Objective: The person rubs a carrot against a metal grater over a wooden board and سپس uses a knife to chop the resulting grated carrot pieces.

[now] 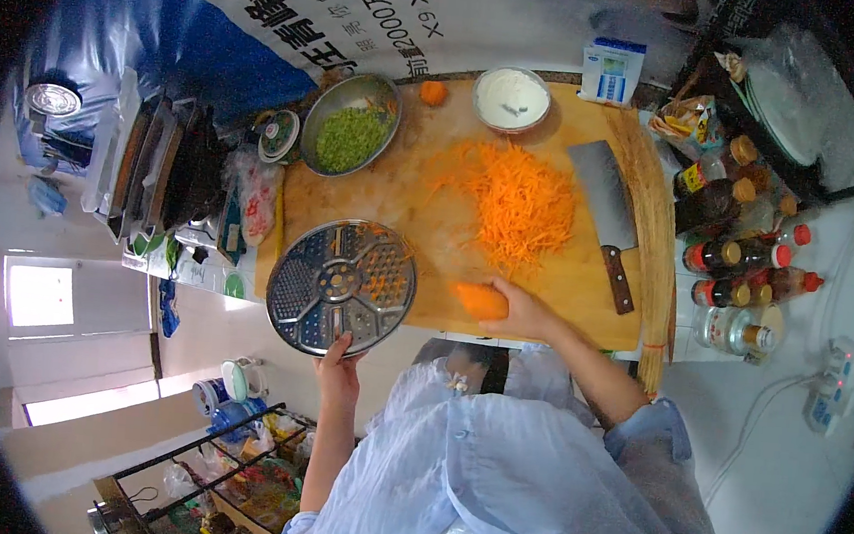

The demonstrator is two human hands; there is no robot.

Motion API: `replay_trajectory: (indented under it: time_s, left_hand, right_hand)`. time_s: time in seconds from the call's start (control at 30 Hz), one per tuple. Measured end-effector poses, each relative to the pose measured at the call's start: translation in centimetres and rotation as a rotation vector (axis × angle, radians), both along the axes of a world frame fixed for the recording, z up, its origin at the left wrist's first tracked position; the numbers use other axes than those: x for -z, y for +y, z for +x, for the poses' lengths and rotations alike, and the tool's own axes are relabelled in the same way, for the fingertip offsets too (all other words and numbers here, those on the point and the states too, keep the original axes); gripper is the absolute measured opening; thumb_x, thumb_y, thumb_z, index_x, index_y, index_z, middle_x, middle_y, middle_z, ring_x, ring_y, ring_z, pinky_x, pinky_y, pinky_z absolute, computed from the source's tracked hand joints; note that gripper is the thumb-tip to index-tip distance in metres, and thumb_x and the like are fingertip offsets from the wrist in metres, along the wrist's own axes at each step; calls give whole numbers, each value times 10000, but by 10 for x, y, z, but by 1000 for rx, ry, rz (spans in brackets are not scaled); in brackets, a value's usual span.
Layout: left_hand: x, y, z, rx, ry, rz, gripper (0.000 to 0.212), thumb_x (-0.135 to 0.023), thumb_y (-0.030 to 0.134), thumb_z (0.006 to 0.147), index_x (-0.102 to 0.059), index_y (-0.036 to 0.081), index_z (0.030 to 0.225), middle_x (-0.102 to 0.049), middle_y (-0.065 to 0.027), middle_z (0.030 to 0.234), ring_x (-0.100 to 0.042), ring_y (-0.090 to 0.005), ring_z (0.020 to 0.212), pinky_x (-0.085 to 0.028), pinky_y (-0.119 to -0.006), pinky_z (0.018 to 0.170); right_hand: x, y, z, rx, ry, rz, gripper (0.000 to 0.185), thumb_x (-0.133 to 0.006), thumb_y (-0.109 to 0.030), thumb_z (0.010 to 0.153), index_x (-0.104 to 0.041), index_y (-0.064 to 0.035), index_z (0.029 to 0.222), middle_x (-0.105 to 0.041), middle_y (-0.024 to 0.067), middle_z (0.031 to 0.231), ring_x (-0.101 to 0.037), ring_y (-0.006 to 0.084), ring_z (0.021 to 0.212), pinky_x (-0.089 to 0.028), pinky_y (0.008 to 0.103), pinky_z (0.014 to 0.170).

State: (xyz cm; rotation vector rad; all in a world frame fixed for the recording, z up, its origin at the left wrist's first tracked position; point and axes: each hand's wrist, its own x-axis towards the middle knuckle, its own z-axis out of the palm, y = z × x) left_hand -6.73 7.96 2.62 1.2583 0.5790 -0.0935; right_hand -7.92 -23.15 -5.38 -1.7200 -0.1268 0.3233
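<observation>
My left hand (339, 365) grips the lower rim of a round metal grater plate (337, 284), tilted over the front left of a wooden cutting board (430, 229). Orange shreds cling to the grater's upper and right sections. In my right hand (517, 313), near the board's front edge, is a thick piece of carrot (481, 301). A pile of shredded carrot (526, 207) lies beyond it. Chopped green vegetable (350, 139) fills part of a metal bowl (392, 132) at the back left. A bowl of white powder (513, 99) stands at the back.
A cleaver (605, 198) lies right of the pile, beside a bundle of dry stalks (648, 232). An orange piece (433, 93) and a white-and-blue packet (613, 72) are at the back. Sauce bottles (721, 256) stand at right; a lidded container (279, 136) and trays (149, 162) are at left.
</observation>
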Motion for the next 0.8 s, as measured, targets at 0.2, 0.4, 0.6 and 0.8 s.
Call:
replay_trajectory:
  time_s: [0.2, 0.4, 0.6, 0.8]
  left_hand:
    - [-4, -20, 4, 88, 44, 85, 348, -552, -9, 771, -504, 15, 1115, -586, -85, 990, -613, -209, 853, -562, -348, 648]
    - [-3, -50, 6, 320, -141, 274, 298, -624, 67, 783, -549, -3, 1063, -586, -52, 968, -561, -147, 866, -465, -285, 743]
    - [20, -67, 28, 479, -252, 495, 276, -608, 61, 798, -543, -21, 1054, -587, -69, 979, -555, -152, 871, -459, -283, 743]
    - [6, -88, 39, 381, -88, 89, 345, -588, 51, 817, -483, 33, 1146, -583, -82, 1033, -605, -209, 855, -538, -328, 680]
  right_hand:
    - [23, -24, 15, 324, 3, 19, 623, -718, -115, 673, -413, -35, 1210, -503, 111, 1150, -483, 179, 1069, -391, 303, 913]
    - [4, -42, 13, 636, 116, 366, 715, -722, -145, 692, -351, -33, 1293, -468, 107, 1218, -471, 210, 1095, -381, 312, 938]
    - [1, -39, -6, 617, 211, 423, 753, -681, -166, 741, -269, -26, 1354, -483, 118, 1214, -504, 239, 1060, -425, 314, 878]
    - [-28, -23, -14, 660, 282, 798, 534, -546, -174, 835, -315, -89, 1309, -553, 112, 1065, -561, 199, 807, -446, 288, 627]
